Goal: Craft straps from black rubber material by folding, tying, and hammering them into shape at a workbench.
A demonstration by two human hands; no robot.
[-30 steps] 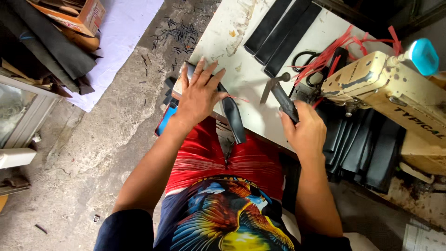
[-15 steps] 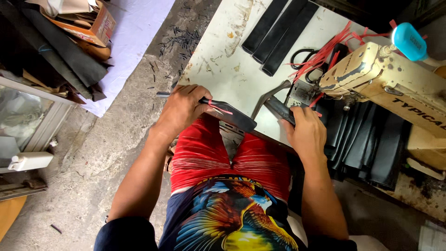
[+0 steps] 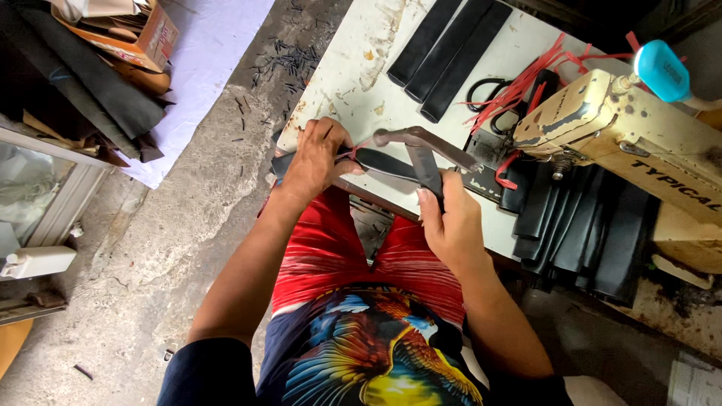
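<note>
While you are sitting at the white surface [image 3: 353, 83], your left hand [image 3: 316, 158] is closing its grip around one end of a black strip [image 3: 380, 162], pinching it together with a thin red cord [image 3: 353, 153] near the surface's front edge. Your right hand [image 3: 451, 225] is wrapping its grip around the other end of that strip, the thumb pressing along it just below a bent metal bar [image 3: 425, 139]. The strip is stretching between your two hands, lying over the edge of the surface above your red shorts [image 3: 331, 240].

To your right, a cream sewing machine [image 3: 639, 143] is standing on the surface, with a turquoise spool [image 3: 662, 71] sitting on top of it. Red cords [image 3: 526, 79] are spilling across the surface beside the machine, near black scissor handles [image 3: 485, 86]. Three long black strips [image 3: 451, 53] are lying side by side at the far part of the surface. More black strips [image 3: 587, 225] are hanging in a bunch under the machine.

On the concrete floor [image 3: 150, 248] to your left, dark sheets [image 3: 83, 90] are piling up next to a cardboard box [image 3: 143, 37] and a white sheet [image 3: 210, 68]. Small black offcuts [image 3: 289, 56] are lying scattered beside the surface.
</note>
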